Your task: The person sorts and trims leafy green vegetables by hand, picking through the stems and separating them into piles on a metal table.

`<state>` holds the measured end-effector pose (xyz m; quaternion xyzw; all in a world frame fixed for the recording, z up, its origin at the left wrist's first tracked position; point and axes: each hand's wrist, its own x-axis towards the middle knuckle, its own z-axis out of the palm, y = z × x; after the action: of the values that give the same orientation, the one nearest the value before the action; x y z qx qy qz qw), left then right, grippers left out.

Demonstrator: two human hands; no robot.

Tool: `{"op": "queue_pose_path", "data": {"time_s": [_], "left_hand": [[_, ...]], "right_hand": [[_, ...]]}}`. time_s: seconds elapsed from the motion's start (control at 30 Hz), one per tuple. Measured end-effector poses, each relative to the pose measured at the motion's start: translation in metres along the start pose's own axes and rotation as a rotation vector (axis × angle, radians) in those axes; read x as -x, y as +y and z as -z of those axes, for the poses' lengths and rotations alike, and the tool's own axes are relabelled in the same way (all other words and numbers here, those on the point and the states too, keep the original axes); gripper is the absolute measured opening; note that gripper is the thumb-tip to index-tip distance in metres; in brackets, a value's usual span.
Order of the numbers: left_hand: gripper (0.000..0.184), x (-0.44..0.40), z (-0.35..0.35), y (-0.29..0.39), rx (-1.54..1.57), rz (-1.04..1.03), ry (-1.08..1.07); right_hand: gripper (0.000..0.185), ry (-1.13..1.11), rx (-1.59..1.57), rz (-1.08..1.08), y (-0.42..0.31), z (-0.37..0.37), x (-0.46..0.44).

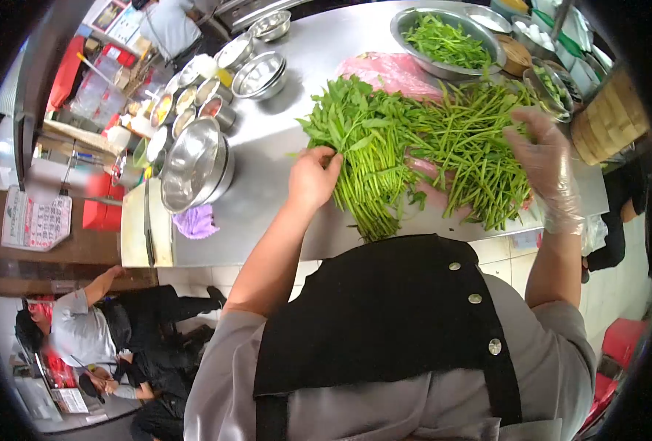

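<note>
Two heaps of long green leafy vegetables lie side by side on the steel table [267, 158]. At the left edge of the leafy bundle [370, 147], my bare left hand [315, 176] rests with its fingers curled against the stems; what the fingertips hold, if anything, is hidden. My right hand [542, 158], in a clear plastic glove, is at the right edge of the looser stem heap [480, 154], fingers apart. Pink plastic [388, 71] shows behind and between the heaps. Beyond them is a steel bowl [493, 66] with cut greens [447, 44].
Left on the table are steel bowls [193, 165], a purple cloth [196, 221] and a knife [148, 220] on a cutting board [162, 239]. A woven basket [609, 117] stands at right. Other people are at lower left [83, 331], upper left and far right.
</note>
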<state>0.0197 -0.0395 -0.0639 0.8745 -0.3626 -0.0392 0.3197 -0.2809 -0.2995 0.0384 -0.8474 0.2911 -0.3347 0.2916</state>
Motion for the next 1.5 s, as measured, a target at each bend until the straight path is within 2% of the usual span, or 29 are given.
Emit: {"op": "queue_pose_path", "data": {"time_s": [0.03,0.17,0.37,0.5,0.63,0.77,0.97,1.07,1.27,1.5], "left_hand": [[0.025,-0.003,0.0,0.002,-0.093,-0.01,-0.055],[0.023,-0.002,0.005,-0.005,-0.058,-0.035,-0.005],[0.016,0.014,0.068,0.033,0.176,-0.061,-0.019],[0.016,0.017,0.078,0.043,0.28,0.022,-0.037],[0.019,0.01,0.076,0.049,0.299,0.02,-0.025],[0.019,0.006,0.063,0.039,0.416,0.016,-0.022],[0.014,0.017,0.07,0.061,0.417,0.042,-0.162],[0.013,0.021,0.067,0.061,0.489,0.047,-0.231],[0.014,0.026,0.066,0.067,0.529,0.029,-0.292],[0.017,0.028,0.073,0.066,0.456,0.047,-0.507]], "right_hand": [[0.024,0.001,-0.09,0.002,-0.006,-0.006,0.004],[0.017,-0.112,-0.187,-0.107,-0.037,-0.007,0.015],[0.013,-0.097,-0.183,0.086,-0.029,-0.016,0.017],[0.014,-0.22,-0.258,0.267,-0.05,-0.033,0.007],[0.015,-0.368,-0.204,0.29,-0.07,-0.049,0.002],[0.016,-0.32,-0.195,0.457,-0.071,-0.071,-0.002],[0.015,-0.236,0.029,0.662,-0.081,-0.098,-0.016],[0.015,-0.245,0.031,0.707,-0.075,-0.112,-0.017],[0.015,-0.237,0.1,0.667,-0.076,-0.126,-0.014],[0.013,-0.252,0.045,0.671,-0.066,-0.129,-0.011]]}}
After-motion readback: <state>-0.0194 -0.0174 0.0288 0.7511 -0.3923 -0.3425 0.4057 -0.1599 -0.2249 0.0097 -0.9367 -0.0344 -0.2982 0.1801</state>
